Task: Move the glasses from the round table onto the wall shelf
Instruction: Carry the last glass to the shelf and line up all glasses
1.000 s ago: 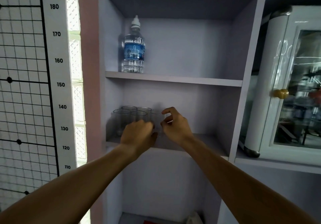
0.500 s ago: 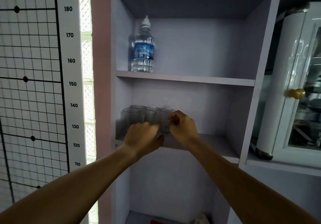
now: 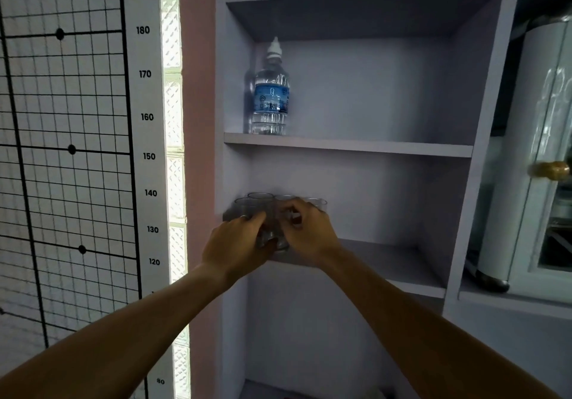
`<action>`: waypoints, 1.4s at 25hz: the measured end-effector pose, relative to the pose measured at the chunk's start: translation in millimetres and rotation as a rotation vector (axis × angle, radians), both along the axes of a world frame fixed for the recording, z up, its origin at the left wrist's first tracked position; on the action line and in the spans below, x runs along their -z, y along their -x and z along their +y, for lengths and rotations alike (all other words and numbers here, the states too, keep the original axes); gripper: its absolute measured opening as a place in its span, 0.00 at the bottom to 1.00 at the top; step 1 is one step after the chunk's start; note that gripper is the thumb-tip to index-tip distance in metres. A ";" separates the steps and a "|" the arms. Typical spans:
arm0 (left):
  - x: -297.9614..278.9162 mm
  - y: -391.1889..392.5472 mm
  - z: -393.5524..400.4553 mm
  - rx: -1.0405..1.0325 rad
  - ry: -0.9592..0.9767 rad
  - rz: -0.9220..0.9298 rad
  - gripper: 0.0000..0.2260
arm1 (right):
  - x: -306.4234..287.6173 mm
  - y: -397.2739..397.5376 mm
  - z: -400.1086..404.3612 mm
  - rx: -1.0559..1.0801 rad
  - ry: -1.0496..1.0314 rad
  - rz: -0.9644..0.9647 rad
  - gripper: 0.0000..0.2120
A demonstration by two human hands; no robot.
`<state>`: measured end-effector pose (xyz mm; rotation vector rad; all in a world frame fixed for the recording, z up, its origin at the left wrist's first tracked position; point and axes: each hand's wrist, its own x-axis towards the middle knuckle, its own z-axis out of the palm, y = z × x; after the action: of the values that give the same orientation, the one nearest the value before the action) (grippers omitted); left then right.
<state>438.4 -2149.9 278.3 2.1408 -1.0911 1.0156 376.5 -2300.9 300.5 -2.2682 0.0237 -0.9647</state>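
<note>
Both my hands sit at the front of the glasses (image 3: 263,209) clustered upright at the wall shelf (image 3: 399,262)'s left end, left hand (image 3: 238,244) and right hand (image 3: 306,231) each with its grip curled around a front glass (image 3: 278,237) between them, free space lying rightward.

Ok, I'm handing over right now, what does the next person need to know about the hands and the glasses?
Left hand: curled around a glass at the shelf's front edge; grip not fully visible.
Right hand: fingers on the neighbouring glass.
Glasses: clustered at the left end of the lower shelf, under the water bottle.
Done: several glasses shelved.
Left: settle these two, let go; the round table is out of view, so check it.
</note>
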 end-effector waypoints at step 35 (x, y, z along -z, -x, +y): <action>0.1 18.8 -93.2 0.125 0.062 0.325 0.08 | 3.2 47.7 -78.5 0.384 0.165 -0.196 0.14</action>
<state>419.6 -2243.1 278.2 2.0678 -1.0052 0.6098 328.7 -2379.4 297.3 -2.3551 0.3150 -1.4323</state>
